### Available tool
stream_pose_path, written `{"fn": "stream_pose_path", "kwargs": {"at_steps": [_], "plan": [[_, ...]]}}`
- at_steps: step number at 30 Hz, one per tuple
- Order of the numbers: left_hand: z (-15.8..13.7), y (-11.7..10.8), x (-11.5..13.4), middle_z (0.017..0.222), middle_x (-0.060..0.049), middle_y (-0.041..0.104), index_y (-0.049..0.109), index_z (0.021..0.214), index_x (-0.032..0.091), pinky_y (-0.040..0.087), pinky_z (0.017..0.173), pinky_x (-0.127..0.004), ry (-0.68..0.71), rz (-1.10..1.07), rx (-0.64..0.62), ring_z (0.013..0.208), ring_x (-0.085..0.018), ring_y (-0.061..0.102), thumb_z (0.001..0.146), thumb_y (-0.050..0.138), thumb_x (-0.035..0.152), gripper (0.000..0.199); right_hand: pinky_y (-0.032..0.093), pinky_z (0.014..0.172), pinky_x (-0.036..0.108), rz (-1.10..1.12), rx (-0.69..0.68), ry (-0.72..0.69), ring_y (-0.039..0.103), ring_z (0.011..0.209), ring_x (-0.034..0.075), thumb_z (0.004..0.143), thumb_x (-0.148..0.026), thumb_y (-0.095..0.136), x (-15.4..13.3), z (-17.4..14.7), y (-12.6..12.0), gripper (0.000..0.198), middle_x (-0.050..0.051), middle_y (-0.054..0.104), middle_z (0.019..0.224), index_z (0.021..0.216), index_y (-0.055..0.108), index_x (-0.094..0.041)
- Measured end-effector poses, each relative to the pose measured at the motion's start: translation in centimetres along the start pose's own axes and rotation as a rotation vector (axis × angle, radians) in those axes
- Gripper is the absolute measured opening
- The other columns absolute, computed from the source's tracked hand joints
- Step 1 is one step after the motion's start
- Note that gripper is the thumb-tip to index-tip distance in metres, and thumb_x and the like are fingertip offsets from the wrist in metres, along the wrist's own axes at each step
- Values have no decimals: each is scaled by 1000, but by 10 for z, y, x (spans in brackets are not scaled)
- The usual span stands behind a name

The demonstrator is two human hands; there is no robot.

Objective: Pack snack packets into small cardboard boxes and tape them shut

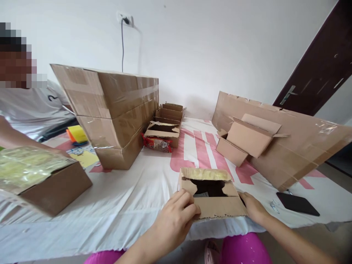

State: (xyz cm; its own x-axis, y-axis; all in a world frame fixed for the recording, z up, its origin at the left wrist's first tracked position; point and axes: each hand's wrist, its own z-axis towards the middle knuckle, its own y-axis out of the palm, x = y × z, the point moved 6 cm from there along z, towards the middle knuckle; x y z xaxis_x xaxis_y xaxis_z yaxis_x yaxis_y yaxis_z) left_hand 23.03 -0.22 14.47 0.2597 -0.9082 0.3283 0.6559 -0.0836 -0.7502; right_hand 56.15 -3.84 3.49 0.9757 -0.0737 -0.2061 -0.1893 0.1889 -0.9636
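A small cardboard box [220, 208] sits at the front edge of the table, its top partly open. Through the dark gap, something pale and printed shows inside, too little to name. My left hand [178, 211] is closed on the box's front left corner, fingers bent over the flap. Against the box's right side lies my right hand [251, 207], gripping that edge with its fingertips partly hidden behind the cardboard. A strip of yellowish tape runs along the rear flap.
Stacked taped cartons [121, 110] form a wall on the left. Behind them are open boxes [162, 134] and a red snack packet [157, 143]. A co-worker's arm [22, 137] reaches near a taped box [57, 187]. Boxes [247, 137] lean rightward against a cardboard panel [299, 146]; a black tablet [297, 203] lies nearby.
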Motion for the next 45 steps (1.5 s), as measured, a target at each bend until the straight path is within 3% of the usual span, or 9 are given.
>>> {"fn": "stream_pose_path", "kwargs": {"at_steps": [3,7,11,15,20,24,28,35,45], "plan": [[1,1,0,85,-5,56,60,89,20,47,66,-30,-2,5,-29,79,-18,52,91,48,11,15,52,78,38,-61,-15,-13,67,90,26,82,-27,54,0,8,-11,32,10,71,92,109,69,-19],[0,3,-1,85,-5,55,61,90,20,46,67,-30,-8,3,-47,80,-19,51,90,49,10,15,51,86,44,-41,190,-94,63,97,27,91,-37,49,-16,26,-50,30,11,68,100,105,68,-18],[0,1,-2,86,-5,55,62,91,21,45,69,-30,-15,-4,-38,80,-18,51,91,48,11,17,52,89,44,45,355,-224,61,102,25,94,-39,49,-61,38,-91,28,10,64,106,108,64,-20],[0,0,0,90,-5,57,63,92,22,45,72,-31,-11,-21,-101,84,-19,52,88,61,26,6,52,91,41,98,310,-411,59,106,23,92,-34,56,-118,41,-106,24,9,62,111,112,61,-22],[-2,-11,-5,87,-5,60,64,89,21,45,75,-32,23,-239,-30,84,-20,55,81,65,53,33,53,87,37,164,225,-583,60,103,21,92,-29,56,-172,31,-98,19,9,63,108,109,62,-22],[-12,-23,-69,83,-4,61,56,85,20,46,73,-31,-433,-255,313,79,-17,57,91,47,24,11,54,78,33,148,112,-638,64,90,19,95,-29,50,-188,21,-77,20,7,67,100,108,62,-21],[-24,8,-131,96,-6,63,54,95,19,48,77,-34,-816,-399,117,89,-20,61,77,54,13,19,51,71,34,44,100,-672,65,80,20,97,-27,44,-186,17,-57,21,5,69,88,106,61,-20],[-20,48,-140,105,-5,67,57,103,18,51,72,-26,-755,-606,-60,91,-17,65,61,65,7,45,48,68,33,-31,122,-692,65,77,19,98,-27,42,-183,18,-48,21,5,70,88,107,59,-19],[-17,53,-147,70,3,57,58,72,19,43,67,-26,-745,-524,64,67,-13,53,63,54,5,16,47,68,33,-31,121,-680,65,78,19,98,-26,41,-183,18,-47,21,5,69,88,107,59,-19]]}}
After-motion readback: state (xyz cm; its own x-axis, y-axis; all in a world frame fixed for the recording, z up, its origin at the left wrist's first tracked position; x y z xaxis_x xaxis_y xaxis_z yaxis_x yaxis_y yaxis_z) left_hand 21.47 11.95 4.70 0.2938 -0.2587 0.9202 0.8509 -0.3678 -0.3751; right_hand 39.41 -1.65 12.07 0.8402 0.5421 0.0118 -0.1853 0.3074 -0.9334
